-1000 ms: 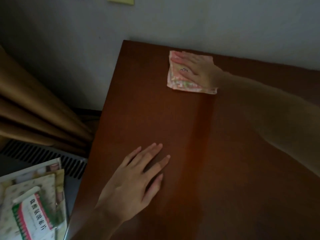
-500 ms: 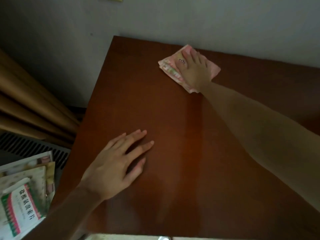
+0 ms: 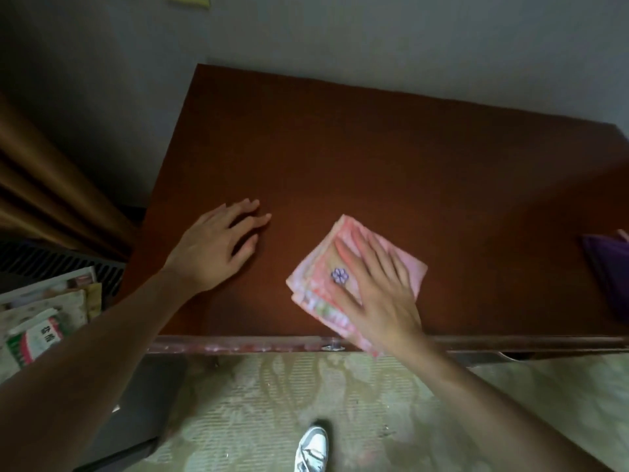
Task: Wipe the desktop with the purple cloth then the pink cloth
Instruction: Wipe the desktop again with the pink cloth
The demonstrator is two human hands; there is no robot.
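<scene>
View from the head camera, looking down on a reddish-brown wooden desktop point(image 3: 374, 158) set against a pale wall point(image 3: 374, 39). The right hand point(image 3: 377, 284) lies palm-down on the folded pink cloth point(image 3: 315, 287), its fingers straight and slightly spread, pressing the cloth flat against the wood rather than curling round it. The pink cloth sits near the front edge of the desktop, right of centre; its nearest corner hangs just past that edge, below the wrist. A small purple flower motif point(image 3: 339, 275) shows on the cloth beside the thumb, and a green-and-white patterned band runs along the cloth's left border. The left hand point(image 3: 218, 247) rests palm-down on bare wood to the left of the cloth and apart from it, fingers extended and loosely fanned, holding nothing. The purple cloth point(image 3: 609, 267) lies at the far right of the desktop, cut off by the frame edge, well apart from both hands. Left of the desk, brown curtain folds point(image 3: 41, 185) hang beside a dark slatted grille point(image 3: 51, 264), and a stack of printed papers and packets point(image 3: 41, 321) lies below it. Below the front edge, a pale patterned floor covering point(image 3: 340, 403) is visible, with the toe of a white shoe point(image 3: 311, 451) at the bottom of the frame.
</scene>
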